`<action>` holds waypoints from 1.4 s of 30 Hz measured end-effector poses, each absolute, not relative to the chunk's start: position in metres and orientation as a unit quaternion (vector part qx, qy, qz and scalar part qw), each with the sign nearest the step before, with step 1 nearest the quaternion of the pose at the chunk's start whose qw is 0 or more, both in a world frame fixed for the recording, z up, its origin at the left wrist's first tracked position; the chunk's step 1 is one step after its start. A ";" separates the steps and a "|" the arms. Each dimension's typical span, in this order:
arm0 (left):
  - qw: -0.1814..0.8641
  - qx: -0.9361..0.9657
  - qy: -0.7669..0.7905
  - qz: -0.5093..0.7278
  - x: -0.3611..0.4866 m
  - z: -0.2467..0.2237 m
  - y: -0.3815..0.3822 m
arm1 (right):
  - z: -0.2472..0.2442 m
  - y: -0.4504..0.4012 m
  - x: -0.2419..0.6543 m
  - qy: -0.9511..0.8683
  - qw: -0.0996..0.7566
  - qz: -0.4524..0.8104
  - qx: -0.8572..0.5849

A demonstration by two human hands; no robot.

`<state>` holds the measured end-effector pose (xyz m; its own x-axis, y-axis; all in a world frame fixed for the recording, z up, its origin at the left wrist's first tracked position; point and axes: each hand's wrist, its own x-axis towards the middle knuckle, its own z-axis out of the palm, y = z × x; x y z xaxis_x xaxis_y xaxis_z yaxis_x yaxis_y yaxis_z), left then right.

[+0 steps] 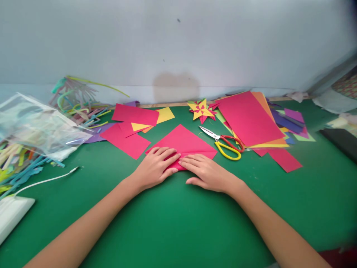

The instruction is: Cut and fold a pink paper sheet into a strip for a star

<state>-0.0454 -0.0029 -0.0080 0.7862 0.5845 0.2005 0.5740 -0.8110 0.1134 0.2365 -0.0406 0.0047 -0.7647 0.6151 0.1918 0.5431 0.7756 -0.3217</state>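
A sheet of red paper (pixel 180 139) lies on the green table with one corner pointing away from me. Its near edge is folded over, and a crease runs across it. My left hand (pixel 158 163) lies flat on the left part of the fold, fingers stretched out. From the right, my right hand (pixel 208 171) presses its outstretched fingers on the same fold, its thumb apart on the near side. The fingertips of both hands almost meet at the middle. Part of the folded edge is hidden under the fingers.
Scissors (pixel 223 143) with red and yellow handles lie right of the sheet. Behind them is a red and yellow paper star (pixel 202 111). A stack of coloured paper (pixel 248 119) is at right, loose red pieces (pixel 126 139) at left. Pipe cleaners (pixel 80 108), a plastic bag (pixel 41 123) and a white cable (pixel 47 181) lie further left.
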 end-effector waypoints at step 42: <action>0.013 0.944 0.310 0.112 -0.041 -0.008 -0.006 | 0.004 -0.030 0.242 -0.918 0.137 0.046 -0.369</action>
